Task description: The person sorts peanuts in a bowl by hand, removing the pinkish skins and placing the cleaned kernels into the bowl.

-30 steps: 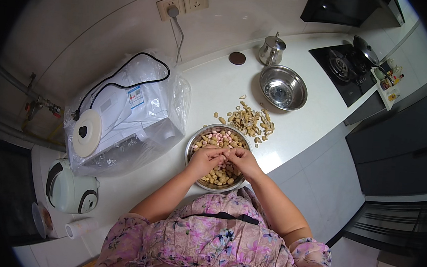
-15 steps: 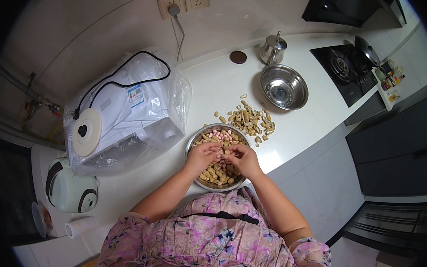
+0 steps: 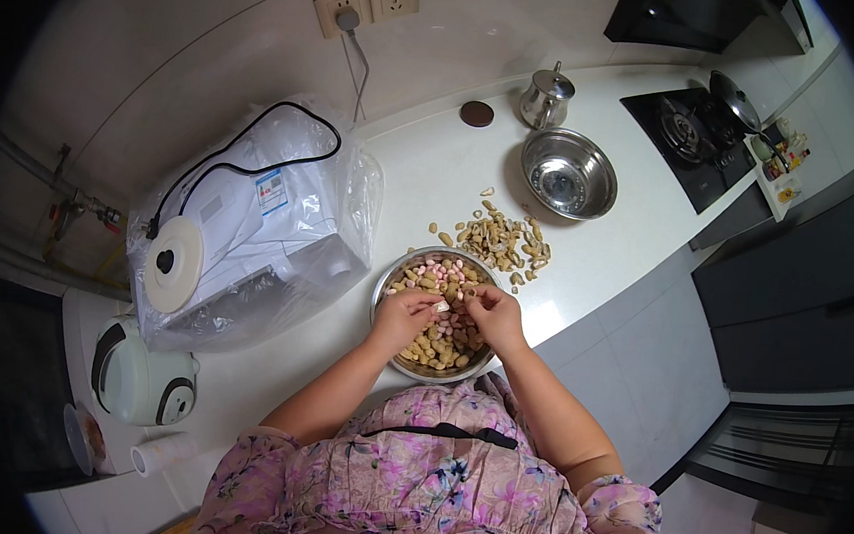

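Both hands are over a steel bowl (image 3: pixel 378 336) holding unshelled peanuts (image 3: pixel 433 349) and loose pink kernels (image 3: pixel 435 268). The fingertips of my left hand (image 3: pixel 402 319) are closed on a piece of peanut shell (image 3: pixel 440 307), its pale inside showing. A little to the right, my right hand (image 3: pixel 496 319) has its thumb and fingers pinched together; what lies in them is too small to make out. Just beyond the bowl, a heap of empty peanut shells (image 3: pixel 502 241) lies spread on the counter.
A second steel bowl (image 3: pixel 567 176) stands farther back, beside a metal pot (image 3: pixel 546 100) and a brown round lid (image 3: pixel 476 114). The plastic-wrapped white appliance (image 3: pixel 278 245) and a rice cooker (image 3: pixel 143 373) are at left. At far right is a gas hob (image 3: pixel 686 137).
My hands have drawn slightly apart, the right one moving a little right. The pale inside of the shell piece now shows at my left fingertips.
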The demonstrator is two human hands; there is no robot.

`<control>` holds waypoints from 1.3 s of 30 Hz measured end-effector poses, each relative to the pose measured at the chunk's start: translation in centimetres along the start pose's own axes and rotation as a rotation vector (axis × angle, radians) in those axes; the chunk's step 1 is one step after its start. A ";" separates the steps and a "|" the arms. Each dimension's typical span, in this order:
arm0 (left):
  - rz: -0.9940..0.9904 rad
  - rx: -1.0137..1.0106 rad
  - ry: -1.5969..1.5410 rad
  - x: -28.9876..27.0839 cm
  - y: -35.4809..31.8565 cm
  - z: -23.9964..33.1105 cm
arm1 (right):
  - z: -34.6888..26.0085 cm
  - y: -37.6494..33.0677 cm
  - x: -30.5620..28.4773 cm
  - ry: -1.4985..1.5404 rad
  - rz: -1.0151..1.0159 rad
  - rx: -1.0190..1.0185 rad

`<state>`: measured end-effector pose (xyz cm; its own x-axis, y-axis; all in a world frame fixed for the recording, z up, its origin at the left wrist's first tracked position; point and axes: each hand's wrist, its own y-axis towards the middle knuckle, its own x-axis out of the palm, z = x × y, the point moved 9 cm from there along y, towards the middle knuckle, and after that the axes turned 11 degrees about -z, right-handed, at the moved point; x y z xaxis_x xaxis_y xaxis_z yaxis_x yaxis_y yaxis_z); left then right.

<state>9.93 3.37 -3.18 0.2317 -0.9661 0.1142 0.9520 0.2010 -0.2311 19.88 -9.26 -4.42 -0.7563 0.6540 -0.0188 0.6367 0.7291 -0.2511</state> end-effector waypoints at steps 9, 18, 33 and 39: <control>-0.072 -0.008 -0.005 0.9 0.2 -0.9 | 0.4 -0.4 2.5 0.175 -0.178 0.009; -0.017 -0.030 -0.120 -0.2 0.2 -1.0 | 2.4 3.0 -7.7 -0.155 0.243 -0.022; 0.001 -0.086 -0.084 -2.0 0.2 -2.0 | -4.0 3.6 -6.5 -0.698 0.138 -0.305; -0.020 -0.115 -0.079 -1.6 0.4 -2.2 | -5.4 2.3 -0.9 -0.968 -0.012 -0.230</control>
<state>9.50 4.60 -5.57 0.2322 -0.9531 0.1943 0.9284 0.1575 -0.3366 22.89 -7.09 0.19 -0.4945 0.2740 -0.8248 0.5644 0.8229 -0.0650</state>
